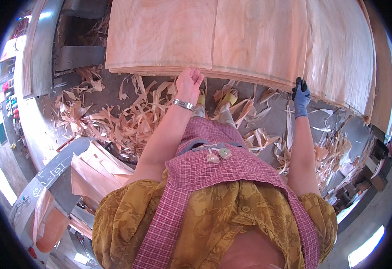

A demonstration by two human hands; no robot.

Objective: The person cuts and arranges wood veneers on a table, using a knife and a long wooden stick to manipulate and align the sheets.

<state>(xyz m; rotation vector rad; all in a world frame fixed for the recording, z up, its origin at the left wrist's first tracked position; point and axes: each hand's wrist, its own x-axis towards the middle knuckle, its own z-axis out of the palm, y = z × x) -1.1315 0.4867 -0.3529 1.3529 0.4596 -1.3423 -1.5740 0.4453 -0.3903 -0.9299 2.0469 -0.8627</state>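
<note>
A broad stack of thin, pale reddish wood veneer sheets (259,40) lies in front of me, its layered near edge running from left to right. My left hand (189,81), bare and with a metal watch on the wrist, has its fingers curled together at that edge, left of the middle. Farther right, my right hand (300,96) wears a blue-grey glove with black fingers. Those fingers are bent onto the same edge, close to a seam between sheets. Both hands seem to grip the edge of the veneer; the fingertips are partly hidden.
Curled veneer scraps (133,116) litter the grey floor around my feet in yellow slippers (228,97). Behind me at left, loose veneer pieces (99,168) rest by a curved grey surface (54,168). A tall stack of boards (41,49) stands at far left, wood blocks (377,181) at right.
</note>
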